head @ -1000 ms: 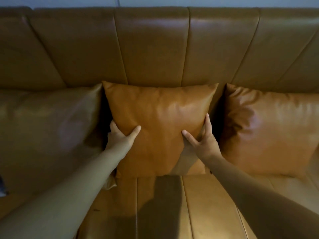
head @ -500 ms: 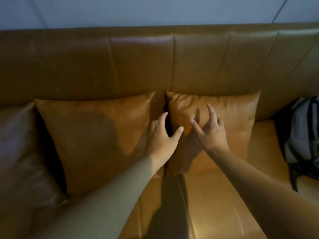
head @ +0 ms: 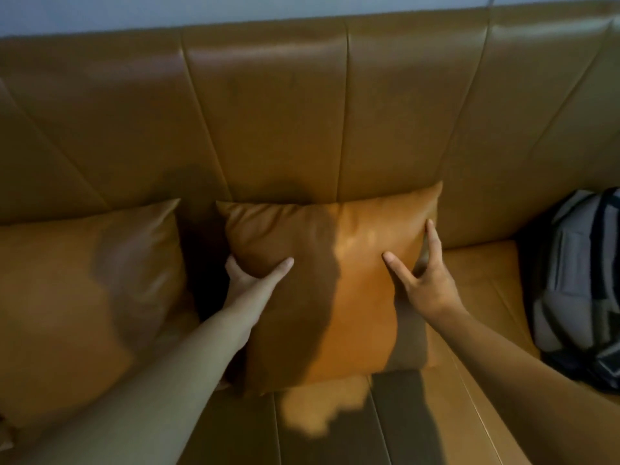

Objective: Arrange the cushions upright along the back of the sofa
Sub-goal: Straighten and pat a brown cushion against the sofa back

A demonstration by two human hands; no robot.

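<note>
Tan leather-look cushion [head: 335, 290], square, stands upright on the sofa seat [head: 469, 391] with its top edge leaning against the sofa backrest [head: 302, 112]. Its top right corner rises higher than the left. A dark shadow covers its left half; the right half is lit orange.

Left hand [head: 250, 278] grips the cushion's left edge: thumb pressed on the front face, fingers wrapped behind and hidden, the surface dented under the thumb. Right hand [head: 424, 280] is spread wide at the cushion's right edge: thumb flat on the front face, index finger extended up along the side edge, the remaining fingers tucked behind the edge and not visible. Both forearms are bare and reach in from the bottom of the view.

Second cushion [head: 84, 297], same material, stands just beside the first on the left, also against the backrest; a dark gap separates the two. Its outline is blurred, and whether the two touch low down cannot be determined.

Backrest is the same tan material, divided by stitched vertical seams. Seat carries lengthwise seams and a bright patch of light below the held cushion.

Grey and dark backpack [head: 577, 286] rests on the seat at the right end, apart from the held cushion. A pale wall [head: 201, 8] shows above the backrest.
</note>
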